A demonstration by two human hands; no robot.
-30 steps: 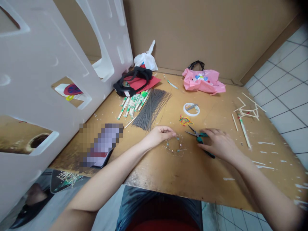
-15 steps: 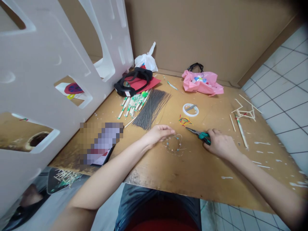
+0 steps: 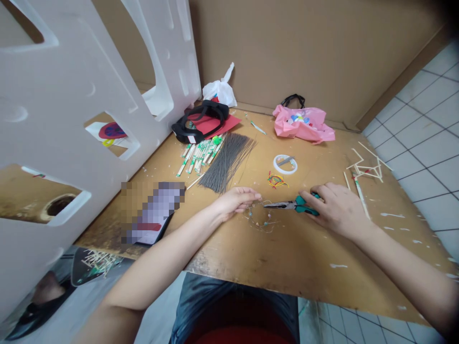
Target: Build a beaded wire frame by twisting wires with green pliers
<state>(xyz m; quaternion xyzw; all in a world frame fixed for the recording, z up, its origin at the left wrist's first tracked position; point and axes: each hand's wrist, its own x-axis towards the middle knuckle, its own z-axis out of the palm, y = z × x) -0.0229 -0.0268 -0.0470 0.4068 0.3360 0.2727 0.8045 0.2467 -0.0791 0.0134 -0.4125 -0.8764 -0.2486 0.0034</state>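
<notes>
Between the thumb and fingers of my left hand (image 3: 239, 199) is pinched a thin beaded wire ring (image 3: 266, 223), with small pale beads spaced along it and loose wire ends sticking out. My right hand (image 3: 333, 209) is wrapped round the green-and-black handles of long-nose pliers (image 3: 287, 205). The pliers point left, and their tips lie over the upper right part of the ring. Whether the jaws grip the wire I cannot tell. Just beyond the pliers lie several red, yellow and green rubber bands (image 3: 277, 180).
A white tape roll (image 3: 274, 165), a pink bag of beads (image 3: 299, 125), grey wires (image 3: 225, 160) and wrapped chopsticks (image 3: 193, 157) lie further back. A phone (image 3: 158, 215) is at left. Joined sticks (image 3: 371, 173) stand at right. A white plastic panel (image 3: 107, 91) rises on the left.
My right hand has turned and lifted the pliers, bringing their tips from beside the rubber bands down to the ring. My left hand has stayed in place on the ring.
</notes>
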